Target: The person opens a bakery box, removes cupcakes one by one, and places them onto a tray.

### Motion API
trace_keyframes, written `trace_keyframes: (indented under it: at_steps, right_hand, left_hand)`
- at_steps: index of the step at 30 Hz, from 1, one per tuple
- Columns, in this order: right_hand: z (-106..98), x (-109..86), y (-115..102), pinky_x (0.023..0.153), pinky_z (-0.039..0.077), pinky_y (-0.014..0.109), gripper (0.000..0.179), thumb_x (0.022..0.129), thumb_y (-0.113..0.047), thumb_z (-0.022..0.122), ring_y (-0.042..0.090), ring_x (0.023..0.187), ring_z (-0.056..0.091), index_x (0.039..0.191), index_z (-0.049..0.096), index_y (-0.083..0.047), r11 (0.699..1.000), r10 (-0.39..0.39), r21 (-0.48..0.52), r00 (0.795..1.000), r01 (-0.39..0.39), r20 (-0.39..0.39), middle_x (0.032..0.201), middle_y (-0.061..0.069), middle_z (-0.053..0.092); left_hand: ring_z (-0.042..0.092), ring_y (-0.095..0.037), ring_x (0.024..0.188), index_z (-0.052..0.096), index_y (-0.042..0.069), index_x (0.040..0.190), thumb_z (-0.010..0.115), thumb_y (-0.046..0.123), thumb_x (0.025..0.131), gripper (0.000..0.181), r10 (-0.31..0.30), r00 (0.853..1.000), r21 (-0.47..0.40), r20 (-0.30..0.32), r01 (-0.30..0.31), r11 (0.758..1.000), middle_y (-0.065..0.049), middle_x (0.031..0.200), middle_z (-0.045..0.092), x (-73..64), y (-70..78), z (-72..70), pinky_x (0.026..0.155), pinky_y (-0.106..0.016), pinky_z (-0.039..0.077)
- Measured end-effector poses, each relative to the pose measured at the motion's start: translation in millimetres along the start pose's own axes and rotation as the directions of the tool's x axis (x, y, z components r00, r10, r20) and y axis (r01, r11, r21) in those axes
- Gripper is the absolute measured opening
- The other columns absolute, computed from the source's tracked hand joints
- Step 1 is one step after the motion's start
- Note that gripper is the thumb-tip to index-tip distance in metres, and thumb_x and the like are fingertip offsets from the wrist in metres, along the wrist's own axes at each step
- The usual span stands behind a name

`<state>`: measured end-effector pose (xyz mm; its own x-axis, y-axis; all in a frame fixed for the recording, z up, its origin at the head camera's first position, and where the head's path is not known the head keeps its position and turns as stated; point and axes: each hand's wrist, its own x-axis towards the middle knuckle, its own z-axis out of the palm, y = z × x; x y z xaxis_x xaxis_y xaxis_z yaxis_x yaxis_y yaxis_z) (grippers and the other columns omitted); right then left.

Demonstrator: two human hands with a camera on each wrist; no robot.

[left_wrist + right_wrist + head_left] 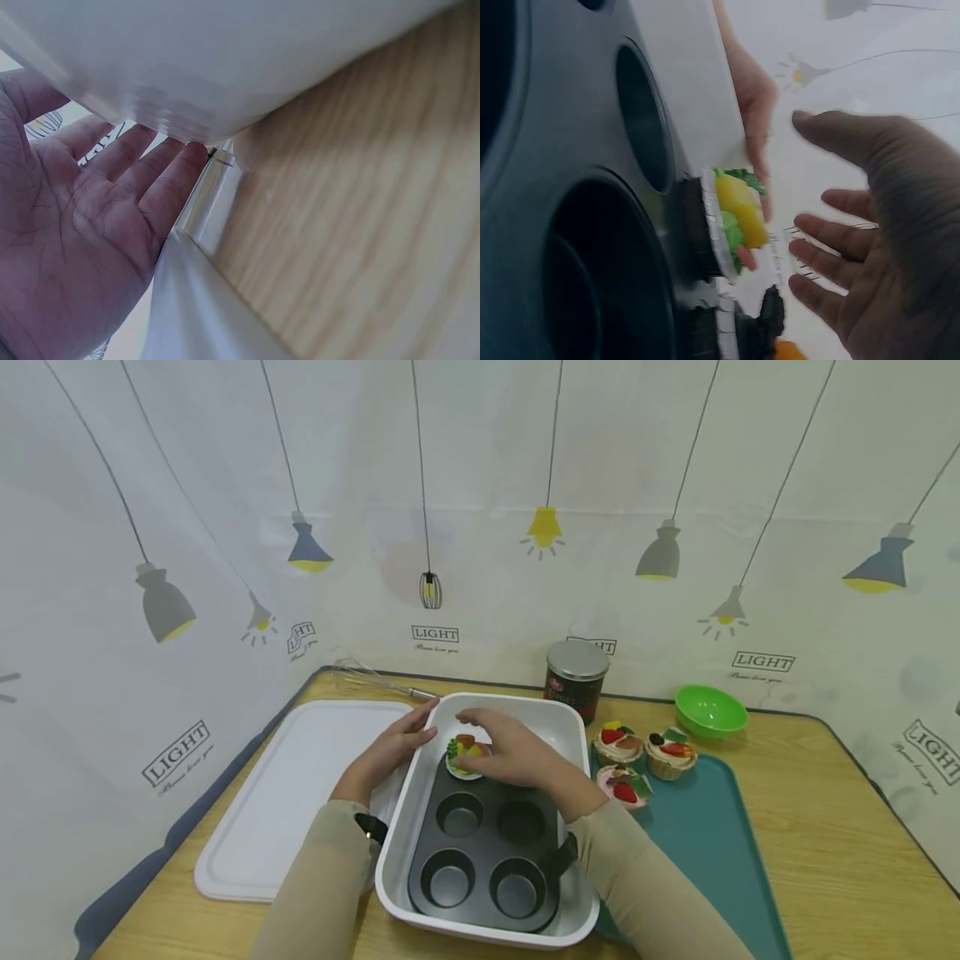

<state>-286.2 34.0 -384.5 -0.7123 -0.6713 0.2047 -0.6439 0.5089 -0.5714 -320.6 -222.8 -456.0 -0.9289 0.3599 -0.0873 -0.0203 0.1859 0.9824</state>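
A person's right hand [517, 756] hovers over a muffin tin [486, 847] in a white pan [487, 935], its grip spread wide and holding nothing, just beside a fruit-topped tart [463, 747] in the far-left cup. The left hand [388, 753], fingers extended, grasping nothing, touches the pan's outer wall. Three more tarts [670, 755] sit on a teal tray [705, 852] on the worktop [802, 768].

Kitchen-like corner; lamp-print sheeting [487, 443], wooden table [795, 785], muffin tin [483, 850], whisk [375, 677]
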Motion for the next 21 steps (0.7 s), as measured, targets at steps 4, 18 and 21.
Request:
trace_keyframes:
  at_steps: [4, 18, 21]
  right_hand:
    - [9.0, 2.6, 5.1, 0.112, 0.039, 0.046, 0.08, 0.086, -0.044, 0.078, 0.027, 0.136, 0.047, 0.149, 0.046, -0.006, 0.993, 0.121, -0.013, 0.992, -0.121, 0.025, 0.148, 0.012, 0.051]
    - [28.0, 7.5, 9.2, 0.098, 0.049, 0.039, 0.077, 0.082, -0.045, 0.081, 0.019, 0.114, 0.058, 0.142, 0.049, -0.007, 0.958, 0.209, -0.219, 0.975, -0.187, 0.082, 0.13, 0.008, 0.061]
    - [28.7, 6.4, 5.5, 0.099, 0.049, 0.041, 0.083, 0.083, -0.047, 0.08, 0.021, 0.116, 0.058, 0.147, 0.044, -0.009, 0.939, 0.261, -0.254, 0.962, -0.234, 0.078, 0.134, 0.009, 0.06]
  left_hand:
    - [0.023, -0.028, 0.15, 0.026, 0.035, 0.16, 0.054, 0.03, 0.105, 0.062, 0.002, 1.0, -0.002, 0.01, -0.002, 1.0, 0.001, 0.167, 0.017, 2.8, -0.2, -1.1, 0.115, -0.057, 0.03]
    - [0.01, -0.025, 0.154, 0.027, 0.033, 0.16, 0.055, 0.029, 0.104, 0.064, 0.002, 1.0, -0.004, -0.003, -0.002, 1.0, -0.001, 0.168, 0.013, 2.4, -2.3, -3.0, 0.118, -0.056, 0.024]
    - [0.01, -0.025, 0.154, 0.026, 0.033, 0.161, 0.055, 0.029, 0.104, 0.063, 0.005, 1.0, 0.002, 0.002, -0.005, 1.0, 0.0, 0.168, 0.013, 3.1, -3.0, -2.8, 0.119, -0.056, 0.023]
